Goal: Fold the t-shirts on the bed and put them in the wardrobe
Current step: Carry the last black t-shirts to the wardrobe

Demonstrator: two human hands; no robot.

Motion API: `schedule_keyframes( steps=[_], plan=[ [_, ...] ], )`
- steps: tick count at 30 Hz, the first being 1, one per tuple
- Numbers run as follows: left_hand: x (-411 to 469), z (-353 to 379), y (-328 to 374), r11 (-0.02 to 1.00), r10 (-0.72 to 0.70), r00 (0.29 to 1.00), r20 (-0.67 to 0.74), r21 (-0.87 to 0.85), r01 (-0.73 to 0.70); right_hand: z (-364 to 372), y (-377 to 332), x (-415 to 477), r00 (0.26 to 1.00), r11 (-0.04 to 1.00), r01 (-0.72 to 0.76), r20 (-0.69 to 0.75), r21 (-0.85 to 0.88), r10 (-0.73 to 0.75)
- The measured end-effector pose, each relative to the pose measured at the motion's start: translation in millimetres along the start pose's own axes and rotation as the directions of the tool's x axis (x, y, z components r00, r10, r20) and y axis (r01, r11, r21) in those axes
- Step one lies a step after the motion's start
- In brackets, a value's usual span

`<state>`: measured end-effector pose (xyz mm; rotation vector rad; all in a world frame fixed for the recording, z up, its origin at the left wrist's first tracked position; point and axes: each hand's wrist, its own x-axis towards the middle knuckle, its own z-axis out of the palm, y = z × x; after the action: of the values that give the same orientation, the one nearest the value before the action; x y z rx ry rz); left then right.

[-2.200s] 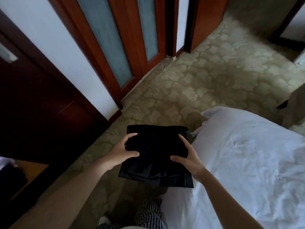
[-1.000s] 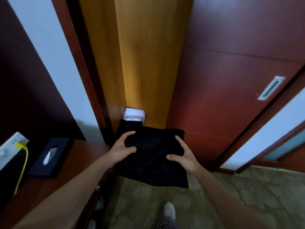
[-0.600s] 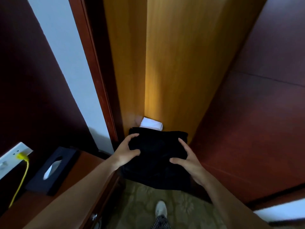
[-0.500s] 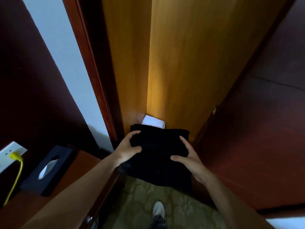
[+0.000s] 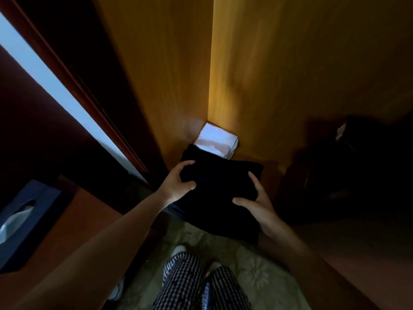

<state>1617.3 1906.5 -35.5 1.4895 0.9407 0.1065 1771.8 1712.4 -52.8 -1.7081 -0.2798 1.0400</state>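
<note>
I hold a folded black t-shirt (image 5: 220, 186) flat in front of me, at the mouth of the open wardrobe (image 5: 257, 74). My left hand (image 5: 178, 184) grips its left edge, thumb on top and fingers curled over the far side. My right hand (image 5: 259, 202) grips the right edge the same way. Just beyond the black shirt, a folded white t-shirt (image 5: 215, 142) lies in the wardrobe's back left corner, partly hidden by the black one.
A dark pile (image 5: 348, 171) sits in shadow on the wardrobe floor at right. The red-brown wardrobe frame (image 5: 73, 81) stands to the left. A dark tissue box (image 5: 24, 220) rests on a wooden surface (image 5: 73, 231) at lower left. Patterned floor and my checked trousers (image 5: 196, 285) are below.
I turned from the bed to the wardrobe and stepped in close. The black shirt has moved forward, over the wardrobe floor, toward the white shirt. Both hands keep the same grip.
</note>
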Motion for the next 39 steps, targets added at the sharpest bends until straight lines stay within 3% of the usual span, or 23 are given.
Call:
schedule_keyframes(
  steps=[5,13,21,28,34,39],
  plan=[
    [92.6,-0.9,-73.0,0.999,-0.03,1.0,0.003,0.04,0.029,19.7,69.9,89.6,0.999,0.999,-0.037,0.007,0.014,0.037],
    [247.7,-15.3,-163.1,0.989,0.054,0.997,-0.052,0.141,-0.046,59.7,164.6,250.9,0.998,0.997,0.031,-0.059,0.063,-0.028],
    [369.1,-29.2,-218.7,0.958,0.144,0.989,-0.038,0.257,-0.13,83.5,223.8,374.9,0.988,0.973,0.144,-0.082,0.179,-0.131],
    [425.7,-24.7,-252.6,0.918,0.196,0.981,-0.013,0.354,-0.179,90.5,253.2,427.4,0.978,0.964,0.183,-0.133,0.194,-0.159],
    [443.3,-16.6,-280.0,0.74,0.24,0.969,-0.052,0.656,-0.149,96.1,276.6,445.0,0.982,0.964,0.165,-0.129,0.208,-0.14],
    [436.4,-6.9,-295.7,0.467,0.276,0.955,-0.112,0.884,-0.031,97.4,287.0,454.1,0.996,0.994,0.075,-0.053,0.075,-0.071]
  ],
)
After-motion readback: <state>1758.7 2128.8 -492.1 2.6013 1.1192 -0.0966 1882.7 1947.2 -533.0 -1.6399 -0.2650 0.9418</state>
